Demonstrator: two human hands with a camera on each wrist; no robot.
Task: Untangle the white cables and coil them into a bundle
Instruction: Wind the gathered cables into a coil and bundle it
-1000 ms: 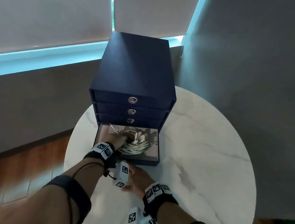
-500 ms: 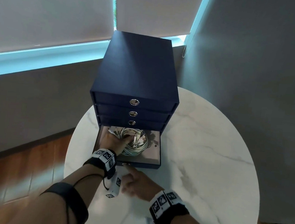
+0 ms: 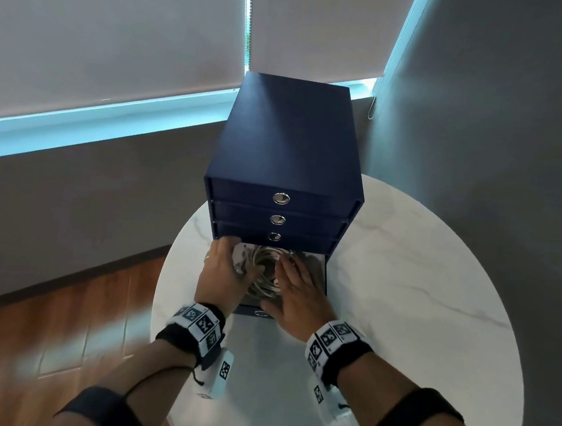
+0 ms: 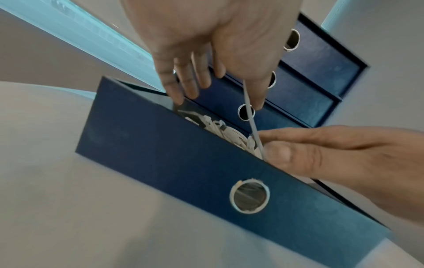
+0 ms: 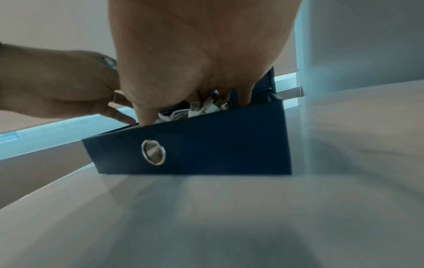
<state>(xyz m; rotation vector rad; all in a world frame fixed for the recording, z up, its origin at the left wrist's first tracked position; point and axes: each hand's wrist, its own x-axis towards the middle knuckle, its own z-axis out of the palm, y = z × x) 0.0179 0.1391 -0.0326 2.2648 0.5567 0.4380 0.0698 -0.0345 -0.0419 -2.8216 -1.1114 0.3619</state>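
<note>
The white cables (image 3: 264, 272) lie as a tangled coil inside the pulled-out bottom drawer (image 4: 174, 156) of a navy drawer box (image 3: 286, 152), which stands toward the 12 o'clock side of the round marble counter (image 3: 402, 291). Both hands reach into that drawer from 6 o'clock.

The left hand (image 3: 222, 269) sits at the coil's 9 o'clock side. In the left wrist view its fingers (image 4: 188, 79) hang down, loosely spread, over the drawer's far edge, and one thin strand of cable runs up from the tangle against the thumb. The pictures do not settle whether that strand is pinched or only draped there.

The right hand (image 3: 294, 294) lies at the coil's 3 o'clock side, fingers extended and relaxed, laid across the cables with the thumb near the drawer's front wall. In the right wrist view several plug ends (image 5: 206, 107) stick up just under its fingertips.

The three upper drawers are closed, each showing a metal ring pull (image 3: 281, 198).
</note>
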